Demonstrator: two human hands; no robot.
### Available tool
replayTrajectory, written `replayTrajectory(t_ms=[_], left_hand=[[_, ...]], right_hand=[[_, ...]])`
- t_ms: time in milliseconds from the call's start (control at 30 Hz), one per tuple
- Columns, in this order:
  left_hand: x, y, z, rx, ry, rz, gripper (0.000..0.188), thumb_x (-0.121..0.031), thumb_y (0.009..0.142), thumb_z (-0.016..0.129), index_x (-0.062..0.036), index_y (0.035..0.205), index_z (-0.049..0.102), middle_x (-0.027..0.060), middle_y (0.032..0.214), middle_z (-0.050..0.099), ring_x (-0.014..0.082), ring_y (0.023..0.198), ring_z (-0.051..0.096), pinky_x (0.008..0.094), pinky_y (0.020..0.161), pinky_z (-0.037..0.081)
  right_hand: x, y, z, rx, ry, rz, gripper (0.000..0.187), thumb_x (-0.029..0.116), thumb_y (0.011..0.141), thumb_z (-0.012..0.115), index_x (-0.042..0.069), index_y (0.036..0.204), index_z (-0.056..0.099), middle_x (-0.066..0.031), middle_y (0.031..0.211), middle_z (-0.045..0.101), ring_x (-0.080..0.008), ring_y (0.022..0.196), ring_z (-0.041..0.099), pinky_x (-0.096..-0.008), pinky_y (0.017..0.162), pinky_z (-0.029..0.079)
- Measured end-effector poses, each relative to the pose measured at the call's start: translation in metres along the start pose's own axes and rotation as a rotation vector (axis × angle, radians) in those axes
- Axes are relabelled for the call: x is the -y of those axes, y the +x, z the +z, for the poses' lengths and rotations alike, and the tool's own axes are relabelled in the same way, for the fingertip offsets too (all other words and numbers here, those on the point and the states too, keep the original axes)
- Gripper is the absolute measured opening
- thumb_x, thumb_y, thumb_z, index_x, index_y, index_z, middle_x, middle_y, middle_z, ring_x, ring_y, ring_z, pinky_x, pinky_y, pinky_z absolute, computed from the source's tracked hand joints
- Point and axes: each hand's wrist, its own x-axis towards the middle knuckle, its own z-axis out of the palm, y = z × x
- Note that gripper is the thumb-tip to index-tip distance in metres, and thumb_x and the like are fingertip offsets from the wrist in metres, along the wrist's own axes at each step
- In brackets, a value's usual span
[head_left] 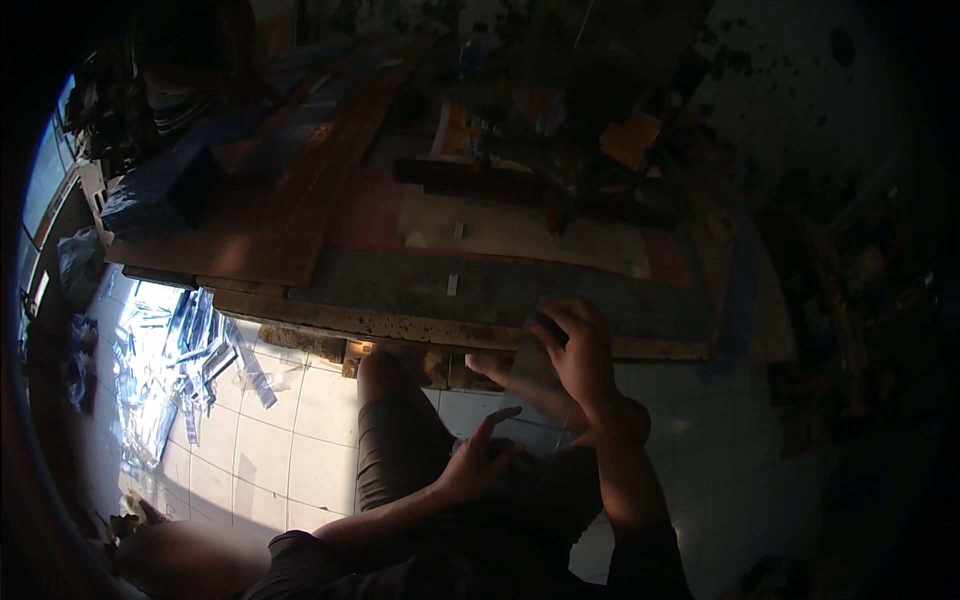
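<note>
A thin, see-through plastic sheet stretches at a slant between my hands, above my lap. My right hand pinches its upper end, close to the bench's front edge. Lower and to the left, my left hand is at the sheet's lower end with fingers bent around it; the index finger points up along the sheet. Whether the sheet is a single layer or a bag, I cannot tell. On the workbench ahead lie two small pale strips, the nearer strip on the dark surface and the farther strip on a tan sheet.
A dark bar-like press or tool crosses the bench behind the tan sheet. Brown boards cover the bench's left part, with a wrapped stack on them. Shiny cut strips are heaped on the sunlit tiled floor at left.
</note>
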Motion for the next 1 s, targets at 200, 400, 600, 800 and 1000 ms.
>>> replayTrajectory(t_ms=[200, 400, 600, 800, 1000], left_hand=[[-0.004, -0.001, 0.001, 0.004, -0.027, -0.028, 0.056, -0.02, 0.107, 0.059, -0.0091, 0.154, 0.031, 0.0072, 0.101, 0.078, 0.0127, 0.09, 0.073, 0.0281, 0.073, 0.053], [-0.002, 0.001, 0.002, 0.007, -0.014, -0.022, 0.055, -0.019, 0.106, 0.059, -0.0087, 0.154, 0.032, 0.0079, 0.101, 0.077, 0.0123, 0.089, 0.073, 0.0275, 0.073, 0.053], [-0.016, -0.003, 0.0, -0.067, -0.071, -0.046, 0.054, -0.015, 0.105, 0.06, -0.0069, 0.152, 0.034, 0.009, 0.096, 0.076, 0.0124, 0.084, 0.072, 0.027, 0.069, 0.054], [-0.009, 0.006, -0.009, -0.143, -0.106, 0.006, 0.052, -0.014, 0.104, 0.061, -0.0053, 0.149, 0.036, 0.0102, 0.093, 0.076, 0.0133, 0.081, 0.073, 0.0268, 0.066, 0.054], [-0.02, 0.004, -0.012, -0.036, -0.097, 0.018, 0.046, -0.012, 0.106, 0.058, -0.0038, 0.145, 0.035, 0.0139, 0.104, 0.077, 0.0165, 0.086, 0.075, 0.0297, 0.077, 0.057]], right_hand=[[0.004, -0.004, -0.001, -0.037, -0.06, -0.018, 0.023, 0.008, 0.083, 0.081, 0.005, 0.104, 0.072, -0.0114, 0.101, 0.067, -0.0332, 0.097, 0.066, -0.0432, 0.084, 0.052], [-0.009, 0.003, -0.003, 0.031, 0.086, 0.041, 0.013, 0.006, 0.084, 0.077, 0.004, 0.091, 0.066, -0.0106, 0.099, 0.064, -0.0336, 0.094, 0.064, -0.0449, 0.083, 0.05], [0.049, -0.028, -0.044, 0.185, -0.122, -0.191, 0.01, 0.004, 0.09, 0.07, 0.004, 0.097, 0.062, -0.0096, 0.112, 0.064, -0.0306, 0.103, 0.064, -0.0431, 0.091, 0.049], [0.082, -0.111, -0.088, 0.525, 0.419, -0.027, 0.014, 0.007, 0.095, 0.07, 0.006, 0.106, 0.061, -0.01, 0.106, 0.069, -0.0294, 0.104, 0.07, -0.0433, 0.091, 0.053], [0.081, -0.139, -0.113, 0.551, 1.078, -0.022, 0.017, 0.0, 0.095, 0.071, 0.006, 0.107, 0.062, -0.0104, 0.099, 0.071, -0.0291, 0.101, 0.074, -0.0437, 0.089, 0.058]])
